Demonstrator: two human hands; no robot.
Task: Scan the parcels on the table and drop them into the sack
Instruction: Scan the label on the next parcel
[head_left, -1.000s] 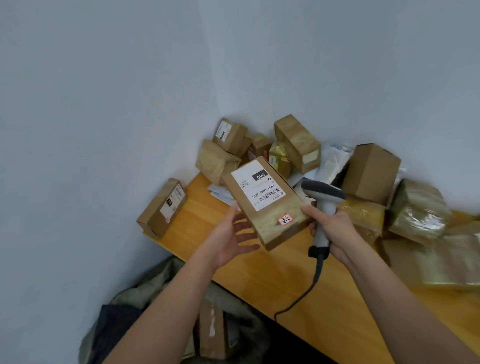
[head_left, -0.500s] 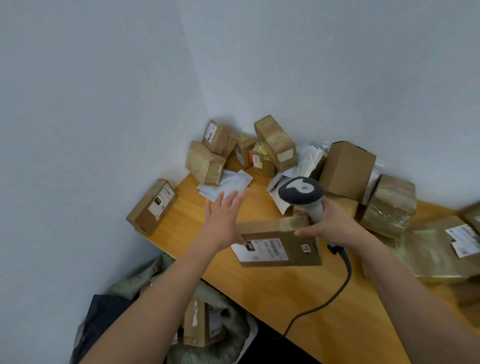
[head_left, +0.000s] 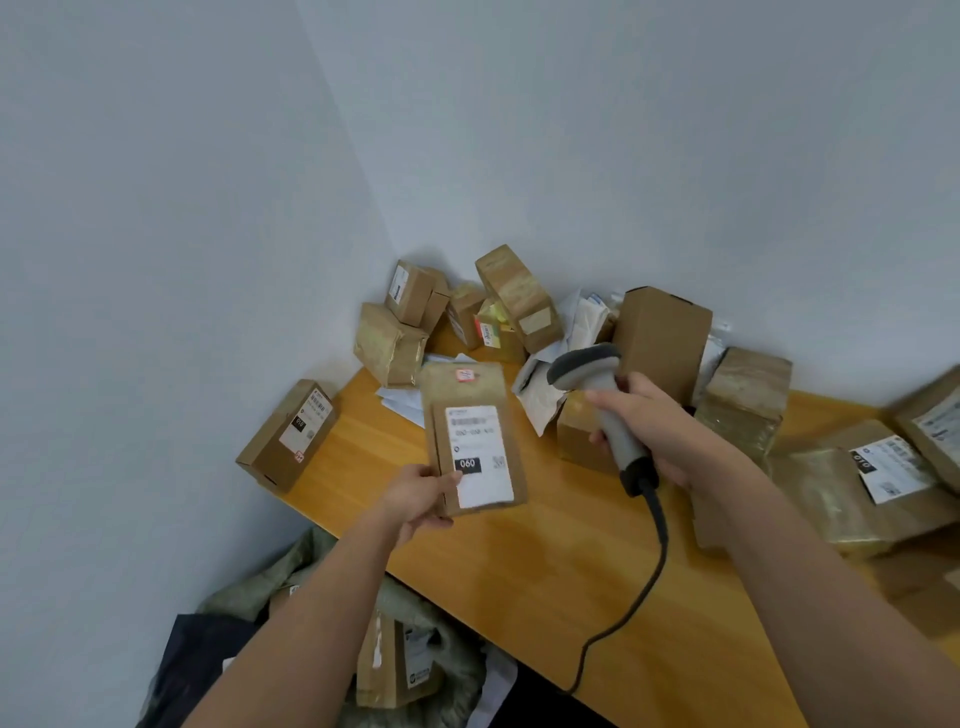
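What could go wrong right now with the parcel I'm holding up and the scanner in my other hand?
The left hand pinches the parcel only at its bottom corner, so it could tip or slip before it is over the sack. The scanner in the right hand seems to point past the parcel's label, so the scan may miss. The scanner's cable trails over the table edge and might snag.

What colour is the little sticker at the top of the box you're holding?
Red and white sticker, on the held box, head view.
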